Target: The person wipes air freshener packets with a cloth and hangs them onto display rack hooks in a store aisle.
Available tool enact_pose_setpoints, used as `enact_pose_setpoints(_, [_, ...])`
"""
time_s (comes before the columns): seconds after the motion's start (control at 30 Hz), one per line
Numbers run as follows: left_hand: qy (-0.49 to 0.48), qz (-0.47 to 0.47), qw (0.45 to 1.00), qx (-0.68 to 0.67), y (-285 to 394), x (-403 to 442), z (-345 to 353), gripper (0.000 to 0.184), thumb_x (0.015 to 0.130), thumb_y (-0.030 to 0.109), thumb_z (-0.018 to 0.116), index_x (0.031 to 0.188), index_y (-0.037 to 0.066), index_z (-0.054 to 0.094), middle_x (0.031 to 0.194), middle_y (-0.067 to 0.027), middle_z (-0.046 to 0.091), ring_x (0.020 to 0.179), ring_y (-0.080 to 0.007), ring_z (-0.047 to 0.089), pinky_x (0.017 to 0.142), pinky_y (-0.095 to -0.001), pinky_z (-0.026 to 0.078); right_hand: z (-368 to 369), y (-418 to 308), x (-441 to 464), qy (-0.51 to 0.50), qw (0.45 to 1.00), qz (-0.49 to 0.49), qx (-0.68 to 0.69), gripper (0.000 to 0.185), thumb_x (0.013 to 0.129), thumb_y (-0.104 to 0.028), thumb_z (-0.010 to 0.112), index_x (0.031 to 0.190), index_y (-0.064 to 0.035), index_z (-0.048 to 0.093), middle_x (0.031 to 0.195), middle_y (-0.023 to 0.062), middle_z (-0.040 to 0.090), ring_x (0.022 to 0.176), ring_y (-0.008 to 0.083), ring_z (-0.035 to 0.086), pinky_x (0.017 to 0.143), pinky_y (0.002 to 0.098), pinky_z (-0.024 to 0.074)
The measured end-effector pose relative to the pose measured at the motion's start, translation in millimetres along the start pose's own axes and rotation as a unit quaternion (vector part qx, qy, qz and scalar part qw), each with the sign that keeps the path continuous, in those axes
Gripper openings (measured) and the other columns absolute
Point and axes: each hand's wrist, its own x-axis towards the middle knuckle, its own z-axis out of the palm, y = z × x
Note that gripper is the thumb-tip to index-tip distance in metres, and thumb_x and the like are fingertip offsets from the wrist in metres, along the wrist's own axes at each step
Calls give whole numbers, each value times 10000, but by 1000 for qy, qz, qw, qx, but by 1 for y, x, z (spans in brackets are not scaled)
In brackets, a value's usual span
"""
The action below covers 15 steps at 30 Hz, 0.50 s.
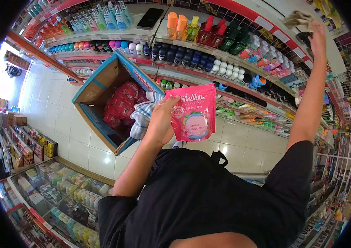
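Note:
My left hand grips a pink Stella air freshener pouch by its left edge, the printed front turned up toward me. A blue-and-white striped cloth is bunched against the same hand, on its left side. Just behind it stands an open blue cardboard box, tilted in view, with several pink pouches inside. My right hand is raised far off at the upper right by the top shelf. Its fingers are closed at a crumpled beige cloth, with a dark object just below.
Shelves ahead carry spray bottles, roll-on deodorants and red bottles. A black phone lies on the upper shelf. A glass display case borders the lower left. Tiled floor shows around the box.

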Motion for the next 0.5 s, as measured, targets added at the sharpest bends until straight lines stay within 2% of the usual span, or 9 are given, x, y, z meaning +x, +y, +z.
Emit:
enact_pose_setpoints(0.03, [7,0,1000,-19,-3,0,4,264,966,183,456,1094,-26,553,1040,-129,641,937,-218,638,850,-363,508,1,-28,-21,-2,1000,-3,4,459,897,-374,591,1220,-78,451,1276,101,490,1199,265,454,904,483,430])
enact_pose_setpoints(0.1, [2,7,1000,-14,-12,1,13,292,978,215,443,1095,-28,554,1041,-130,642,939,-214,638,853,-360,505,-1,-61,-54,35,960,-49,274,412,932,-259,546,1276,-107,379,1308,115,454,1173,295,476,930,574,431])
enact_pose_setpoints(0.17, [-12,13,1000,-6,-18,4,20,321,989,247,431,1096,-29,555,1041,-131,643,940,-210,637,857,-356,503,-1,-87,-100,68,930,-144,331,404,954,-273,497,1256,-23,397,1323,159,446,1200,324,473,997,569,405])
enact_pose_setpoints(0.27, [-36,17,999,35,-29,6,35,381,1011,306,380,1122,-13,555,1050,-104,642,933,-179,633,849,-342,507,12,-113,-203,136,891,31,431,458,922,-213,546,1322,-55,389,1309,157,473,1189,314,498,998,429,435])
enact_pose_setpoints(0.33, [-40,23,998,50,-43,12,42,387,1008,302,387,1111,-26,565,1058,-104,642,943,-175,627,858,-330,495,29,-95,-274,84,960,-57,262,600,825,-143,666,1329,-67,348,1206,89,505,1065,224,542,914,358,450])
enact_pose_setpoints(0.37, [-41,21,997,62,-52,16,43,395,1005,301,391,1123,-39,554,1067,-119,640,963,-184,624,877,-336,487,40,-98,-310,43,971,-74,224,498,789,-104,687,1213,-63,430,1098,70,489,1000,175,504,887,307,413])
enact_pose_setpoints(0.43, [-87,5,989,117,-53,8,57,343,996,265,401,1098,-15,570,1055,-92,639,973,-177,613,878,-323,477,56,-79,-351,-142,946,-211,199,420,740,-71,713,1126,-100,549,1109,104,492,1011,230,504,880,355,414])
enact_pose_setpoints(0.47, [-82,62,960,259,-54,6,57,281,974,212,415,1065,10,588,1020,-66,635,947,-162,600,854,-302,470,60,-81,-363,-235,936,-215,148,387,718,-104,738,1072,-99,581,1098,139,491,1016,286,498,876,393,408])
enact_pose_setpoints(0.5, [-92,127,960,234,-70,8,55,242,949,169,424,1029,21,598,978,-51,626,903,-143,582,820,-283,464,64,-82,-377,-284,930,-216,91,369,715,-157,752,1044,-99,596,1086,157,486,1010,315,489,864,413,403])
